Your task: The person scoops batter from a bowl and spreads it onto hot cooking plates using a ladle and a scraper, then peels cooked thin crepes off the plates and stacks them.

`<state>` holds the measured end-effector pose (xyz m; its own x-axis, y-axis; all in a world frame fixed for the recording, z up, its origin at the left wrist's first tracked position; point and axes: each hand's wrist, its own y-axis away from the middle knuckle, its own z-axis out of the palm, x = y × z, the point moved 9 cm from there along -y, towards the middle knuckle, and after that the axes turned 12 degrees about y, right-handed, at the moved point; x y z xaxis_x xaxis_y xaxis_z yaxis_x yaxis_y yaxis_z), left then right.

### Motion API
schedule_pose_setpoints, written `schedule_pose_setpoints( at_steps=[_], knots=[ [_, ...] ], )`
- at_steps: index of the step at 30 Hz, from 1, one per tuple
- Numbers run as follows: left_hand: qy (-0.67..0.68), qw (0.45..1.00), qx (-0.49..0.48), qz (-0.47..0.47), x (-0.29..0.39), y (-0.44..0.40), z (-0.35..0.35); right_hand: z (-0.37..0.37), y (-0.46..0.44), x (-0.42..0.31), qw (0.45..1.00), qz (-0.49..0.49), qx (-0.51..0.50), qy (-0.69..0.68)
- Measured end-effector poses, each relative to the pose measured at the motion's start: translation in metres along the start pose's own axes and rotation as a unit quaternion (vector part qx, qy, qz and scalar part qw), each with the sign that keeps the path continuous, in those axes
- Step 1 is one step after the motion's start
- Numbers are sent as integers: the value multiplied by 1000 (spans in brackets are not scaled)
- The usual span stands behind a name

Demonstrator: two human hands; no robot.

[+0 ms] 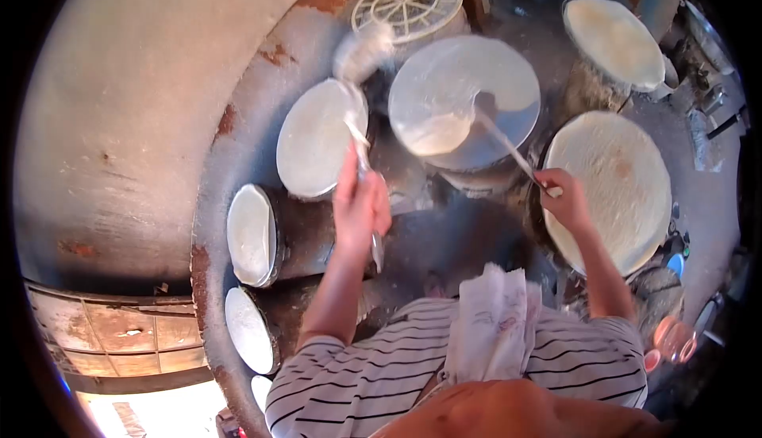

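Note:
My left hand [361, 208] is closed round the handle of a long-handled tool. Its pale head [363, 53] is smeared by motion, so its kind is unclear. My right hand [565, 200] grips a long-handled spreader [508, 146], whose dark flat end rests on the round griddle [514, 124] in front of me. Pale batter [432, 132] covers much of that griddle, with bare grey metal at its lower right. A full round of batter lies on the griddle to the left [317, 140], under my left hand's tool. Close to my right hand is a flatbread [607, 192] with a browned spot.
Further griddles with pale rounds stand at the left [252, 236], lower left [248, 331] and upper right [613, 41]. A spoked round rack [407, 5] sits at the back. A pinkish container [675, 339] stands at the lower right. A curved wall edge runs along the left.

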<state>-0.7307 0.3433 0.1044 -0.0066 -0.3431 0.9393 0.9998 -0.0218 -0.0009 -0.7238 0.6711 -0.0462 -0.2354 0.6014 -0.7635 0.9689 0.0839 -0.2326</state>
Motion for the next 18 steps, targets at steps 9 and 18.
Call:
schedule_pose_setpoints(
  at_steps=[9, 18],
  knots=[
    [19, 998, 1, 59, 42, 25, -101, 350, -48, -109, 827, 302, 72, -468],
    [43, 998, -13, 41, 57, 37, -146, 260, 38, -109, 773, 365, 204, -477]
  ],
)
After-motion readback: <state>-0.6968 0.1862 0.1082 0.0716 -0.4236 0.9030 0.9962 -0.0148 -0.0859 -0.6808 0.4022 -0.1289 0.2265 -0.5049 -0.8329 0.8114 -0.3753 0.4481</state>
